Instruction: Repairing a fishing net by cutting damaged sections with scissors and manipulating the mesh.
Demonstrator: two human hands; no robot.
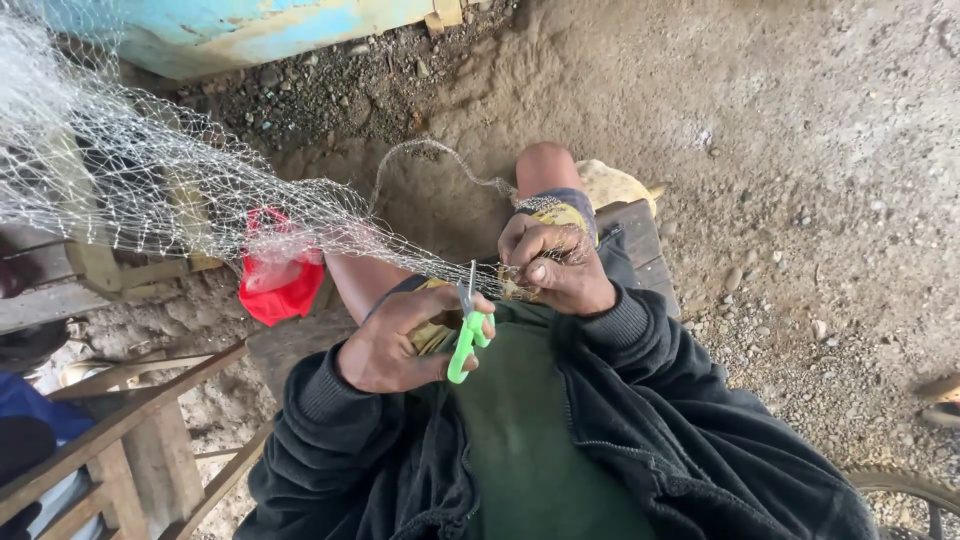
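A seated person's left hand [395,340] is closed around green-handled scissors [467,335], the thin metal blades pointing up and away toward the mesh. Just to the right, nearly touching, the right hand [555,265] pinches a bunch of fine, pale fishing net [180,190] between curled fingers, directly beyond the blade tips. The net's long axis runs from this grip up and far left, spreading wide and translucent. Dark fleece sleeves cover both arms. A red plastic container [272,275] lies behind the mesh on gritty, pebbled sand.
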